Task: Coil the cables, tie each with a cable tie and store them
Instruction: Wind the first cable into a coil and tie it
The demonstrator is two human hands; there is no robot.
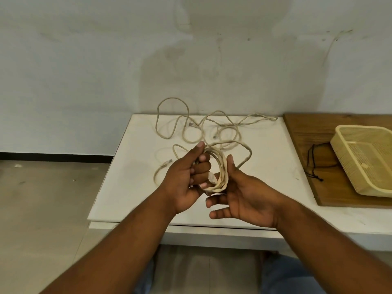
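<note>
Coils of beige network cable (222, 166) sit gripped in the left hand (184, 177). The right hand (241, 198), fingers straight, cups them.

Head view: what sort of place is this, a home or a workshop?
Probably a plain workroom or storeroom: bare stained wall, white table with loose beige cable, plastic basket on a wooden board.

Sparse utility room: stained white plaster wall (84, 71), bare grey concrete floor (42, 198), plain white worktable (131, 187), brown wooden board (307, 132).
</note>
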